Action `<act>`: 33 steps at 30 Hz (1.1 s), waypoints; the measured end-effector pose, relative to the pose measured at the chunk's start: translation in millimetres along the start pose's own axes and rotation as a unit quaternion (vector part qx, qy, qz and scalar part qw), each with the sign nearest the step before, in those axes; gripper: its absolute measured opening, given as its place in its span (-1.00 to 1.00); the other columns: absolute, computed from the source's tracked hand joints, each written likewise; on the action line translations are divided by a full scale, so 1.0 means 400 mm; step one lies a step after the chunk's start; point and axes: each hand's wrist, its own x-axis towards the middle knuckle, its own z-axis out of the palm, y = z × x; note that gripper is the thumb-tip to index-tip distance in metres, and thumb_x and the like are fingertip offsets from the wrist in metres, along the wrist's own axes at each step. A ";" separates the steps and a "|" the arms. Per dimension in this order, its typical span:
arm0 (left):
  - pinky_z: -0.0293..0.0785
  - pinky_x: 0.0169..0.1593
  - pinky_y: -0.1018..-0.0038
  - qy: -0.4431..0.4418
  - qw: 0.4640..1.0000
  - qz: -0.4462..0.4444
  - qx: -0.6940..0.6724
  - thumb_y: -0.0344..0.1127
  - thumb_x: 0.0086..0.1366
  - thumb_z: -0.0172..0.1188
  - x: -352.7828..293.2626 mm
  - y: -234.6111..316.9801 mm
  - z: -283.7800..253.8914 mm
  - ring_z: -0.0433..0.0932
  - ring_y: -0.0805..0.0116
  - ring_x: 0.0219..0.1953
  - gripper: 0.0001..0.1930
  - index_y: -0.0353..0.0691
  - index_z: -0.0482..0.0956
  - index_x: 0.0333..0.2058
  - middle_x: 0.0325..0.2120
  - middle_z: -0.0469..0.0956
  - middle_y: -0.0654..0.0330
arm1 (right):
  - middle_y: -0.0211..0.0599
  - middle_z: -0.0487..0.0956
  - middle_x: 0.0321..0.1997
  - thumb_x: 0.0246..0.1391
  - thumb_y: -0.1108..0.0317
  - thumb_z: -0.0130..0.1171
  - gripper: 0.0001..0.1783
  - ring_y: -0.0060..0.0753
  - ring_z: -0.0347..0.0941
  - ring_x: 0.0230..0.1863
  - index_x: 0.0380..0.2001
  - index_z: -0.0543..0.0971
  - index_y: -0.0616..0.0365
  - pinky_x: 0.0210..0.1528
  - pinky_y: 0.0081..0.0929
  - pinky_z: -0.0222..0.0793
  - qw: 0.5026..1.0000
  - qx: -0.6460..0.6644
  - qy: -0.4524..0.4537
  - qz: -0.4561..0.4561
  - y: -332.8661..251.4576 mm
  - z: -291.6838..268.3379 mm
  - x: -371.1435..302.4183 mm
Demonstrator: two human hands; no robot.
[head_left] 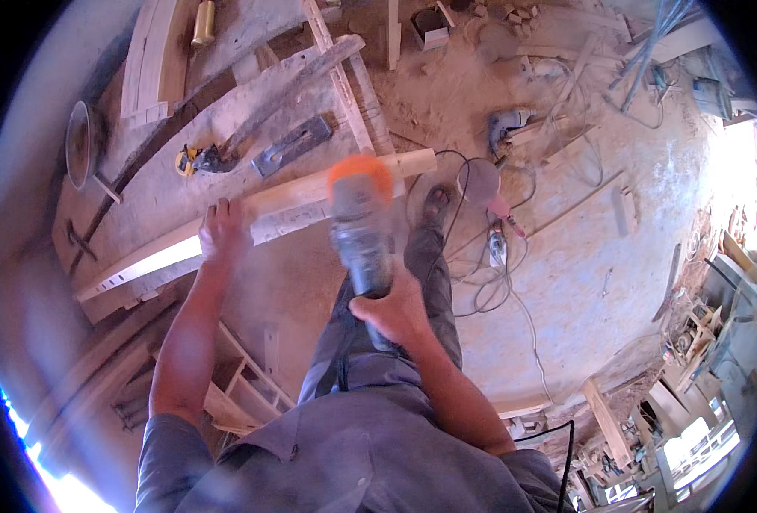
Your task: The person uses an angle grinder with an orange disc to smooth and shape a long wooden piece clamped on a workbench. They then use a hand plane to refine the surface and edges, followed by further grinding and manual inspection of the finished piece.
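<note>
Head view shows a dusty, worn counter (pixel 160 192) carrying a yellow-and-black tape measure (pixel 186 160) and a flat, dark-slotted grey block (pixel 291 147) just beyond a long, pale, straight-edged wooden beam (pixel 293 194); a rough whitish slat (pixel 344 85) runs up to its far side. The left hand (pixel 224 232) lies over the beam, its grip unclear. The right hand's (pixel 393 308) grip wraps a grey cylindrical power tool (pixel 361 235), whose blurred, round orange head (pixel 360 173) overlaps the beam.

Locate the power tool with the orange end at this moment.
In the head view, the power tool is just left of centre, in the right hand, its orange end overlapping the long wooden beam, right of the left hand.
</note>
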 end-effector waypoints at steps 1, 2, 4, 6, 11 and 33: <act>0.66 -0.16 0.07 0.019 1.000 0.002 0.005 -0.31 0.15 0.39 0.001 0.015 -0.014 0.63 -0.07 -0.18 -0.66 -0.20 0.55 -0.11 -0.21 0.56 0.00 | -0.14 0.67 -0.15 -0.21 0.28 0.46 -0.35 -0.20 0.62 -0.09 0.03 0.56 0.23 0.08 -0.26 0.50 0.999 0.044 0.017 0.003 -0.009 -0.026 -0.004; 0.67 -0.19 0.08 0.038 0.999 0.003 0.009 -0.34 0.13 0.37 0.000 0.026 -0.026 0.64 -0.05 -0.20 -0.68 -0.21 0.54 -0.14 -0.21 0.56 0.01 | -0.14 0.66 -0.18 -0.23 0.29 0.47 -0.36 -0.23 0.61 -0.12 -0.01 0.55 0.27 0.05 -0.26 0.51 0.999 0.036 0.033 0.011 -0.004 -0.042 0.000; 0.67 -0.18 0.08 0.046 0.999 -0.008 -0.009 -0.35 0.14 0.36 0.009 0.047 -0.027 0.64 -0.05 -0.20 -0.71 -0.21 0.55 -0.16 -0.23 0.56 0.01 | -0.14 0.66 -0.19 -0.24 0.29 0.48 -0.37 -0.23 0.62 -0.13 -0.03 0.55 0.27 0.04 -0.26 0.51 0.999 0.028 0.029 -0.002 0.000 -0.035 0.008; 0.67 -0.17 0.09 0.048 0.999 -0.007 -0.009 -0.36 0.15 0.35 0.004 0.048 -0.026 0.64 -0.04 -0.20 -0.74 -0.21 0.56 -0.17 -0.24 0.56 0.02 | -0.12 0.67 -0.21 -0.23 0.28 0.47 -0.38 -0.19 0.63 -0.15 -0.04 0.54 0.27 0.01 -0.25 0.52 0.999 -0.033 0.007 0.011 0.033 0.014 0.017; 0.64 -0.12 0.05 0.031 0.999 -0.021 -0.038 -0.34 0.20 0.35 -0.003 0.010 0.005 0.62 -0.08 -0.15 -0.65 -0.21 0.56 -0.03 -0.17 0.57 0.01 | -0.05 0.68 -0.19 -0.23 0.29 0.49 -0.36 -0.13 0.64 -0.14 -0.02 0.54 0.26 0.01 -0.24 0.53 0.999 -0.038 -0.016 0.003 0.006 0.030 0.010; 0.50 0.29 0.04 0.147 0.987 -0.032 -0.056 -0.46 0.13 0.33 -0.062 0.042 0.076 0.54 -0.17 0.20 -0.45 -0.31 0.53 0.16 0.13 0.59 -0.07 | -0.21 0.65 -0.20 -0.23 0.29 0.48 -0.41 -0.30 0.59 -0.19 -0.05 0.56 0.22 -0.03 -0.32 0.51 0.998 -0.021 -0.047 0.031 0.016 0.030 -0.018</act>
